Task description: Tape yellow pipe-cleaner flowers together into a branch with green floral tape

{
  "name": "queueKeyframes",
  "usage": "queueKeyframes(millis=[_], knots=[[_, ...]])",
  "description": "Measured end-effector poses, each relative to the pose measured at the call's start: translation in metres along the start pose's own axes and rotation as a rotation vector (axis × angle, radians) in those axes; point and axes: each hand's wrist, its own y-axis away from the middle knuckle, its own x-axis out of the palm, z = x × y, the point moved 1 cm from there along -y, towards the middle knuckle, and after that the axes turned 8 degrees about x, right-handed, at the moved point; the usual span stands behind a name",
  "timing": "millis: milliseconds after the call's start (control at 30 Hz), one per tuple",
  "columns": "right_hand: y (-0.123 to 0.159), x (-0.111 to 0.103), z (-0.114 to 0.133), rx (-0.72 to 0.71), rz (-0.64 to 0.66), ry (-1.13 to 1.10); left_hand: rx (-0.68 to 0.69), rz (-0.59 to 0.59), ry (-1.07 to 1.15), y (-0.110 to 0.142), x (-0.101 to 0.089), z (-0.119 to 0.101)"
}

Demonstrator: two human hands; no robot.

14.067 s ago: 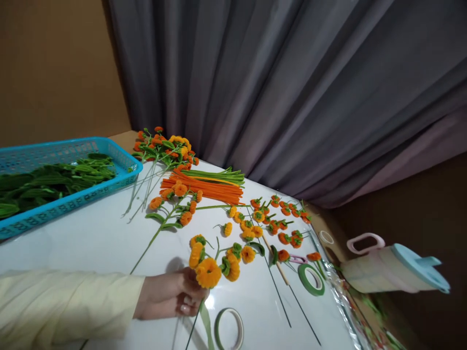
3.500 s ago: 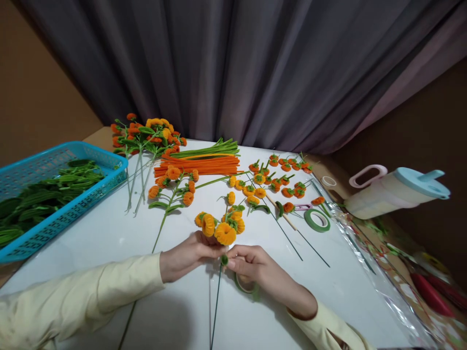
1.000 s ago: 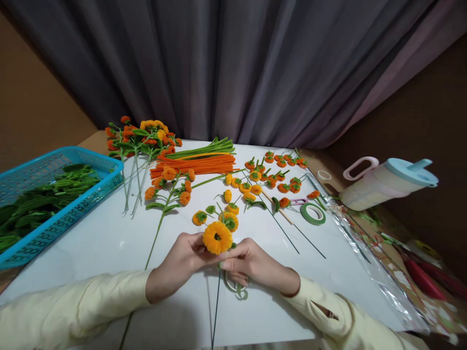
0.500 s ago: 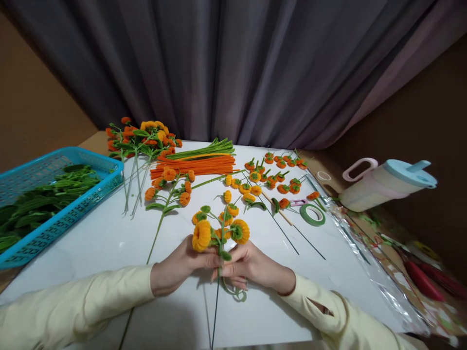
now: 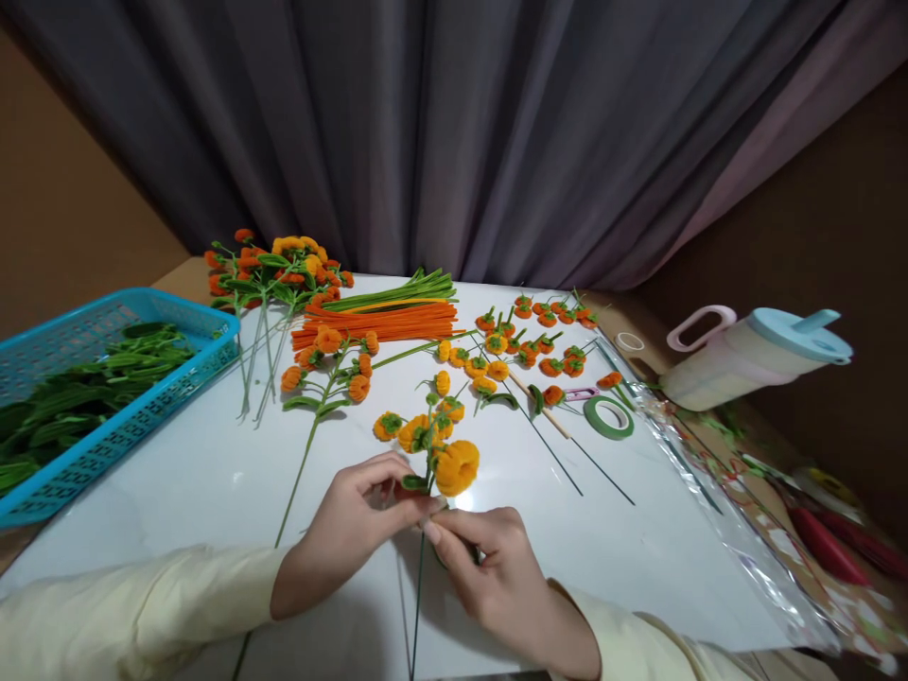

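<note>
Between my hands stands a stem of yellow pipe-cleaner flowers (image 5: 458, 467), its dark wire (image 5: 418, 605) running down to the table's front edge. My left hand (image 5: 347, 530) pinches this stem just under the blooms, beside a small green leaf (image 5: 414, 483). Closed in a pinch at the same spot, my right hand (image 5: 503, 577) has its thumb and forefinger on a green strip of floral tape, mostly hidden behind the fingers. A finished-looking orange flower stem (image 5: 312, 430) lies to the left. Loose yellow flower heads (image 5: 483, 386) and orange ones (image 5: 550, 367) lie beyond my hands.
A blue basket (image 5: 213, 331) of green leaves stands left. Orange pipe cleaners (image 5: 397, 323) and green ones (image 5: 418, 289) lie at the back near a flower bunch (image 5: 284, 260). Rightward are a green tape roll (image 5: 593, 423), a tumbler (image 5: 738, 364) and red-handled pliers (image 5: 823, 544).
The flower stem has turned, so one large yellow bloom now faces right and the leaf points left. My right hand has shifted down and right, its fingers now pinching; the hanging tape is mostly covered.
</note>
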Motion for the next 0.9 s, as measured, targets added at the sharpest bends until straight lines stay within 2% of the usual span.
queueKeyframes(millis=[67, 167, 233, 333, 433, 533, 667, 700, 733, 767, 833, 900], knots=[[0.002, 0.003, 0.002, 0.023, -0.042, -0.001, 0.016, 0.002, -0.024, -0.001, 0.000, -0.006], [0.003, 0.007, 0.000, 0.114, -0.034, -0.105, -0.008, 0.033, 0.034, -0.003, -0.002, -0.011], [0.004, 0.007, -0.005, 0.202, 0.032, -0.247, -0.036, 0.074, 0.123, -0.004, -0.003, -0.010], [0.004, 0.006, -0.013, 0.326, 0.208, -0.538, -0.093, 0.135, 0.262, -0.002, -0.002, -0.004], [0.005, 0.005, -0.017, 0.359, 0.315, -0.710, -0.155, 0.215, 0.368, -0.002, 0.001, 0.002], [0.007, 0.005, -0.014, 0.336, 0.231, -0.655, -0.169, 0.331, 0.316, -0.012, -0.005, -0.006], [0.011, 0.004, -0.003, 0.282, 0.055, -0.436, -0.125, 0.647, -0.117, -0.038, -0.037, -0.039], [0.011, 0.004, 0.000, 0.260, 0.023, -0.367, -0.081, 0.584, -0.189, -0.046, -0.047, -0.049], [0.012, 0.003, 0.003, 0.240, 0.001, -0.300, -0.032, 0.492, -0.188, -0.052, -0.055, -0.059], [0.011, 0.003, 0.006, 0.223, -0.013, -0.241, -0.001, 0.448, -0.156, -0.057, -0.061, -0.066], [0.010, 0.002, 0.008, 0.207, -0.012, -0.150, 0.051, 0.439, -0.086, -0.062, -0.065, -0.076], [0.007, 0.002, 0.009, 0.204, 0.001, -0.088, 0.087, 0.427, -0.119, -0.064, -0.059, -0.080]])
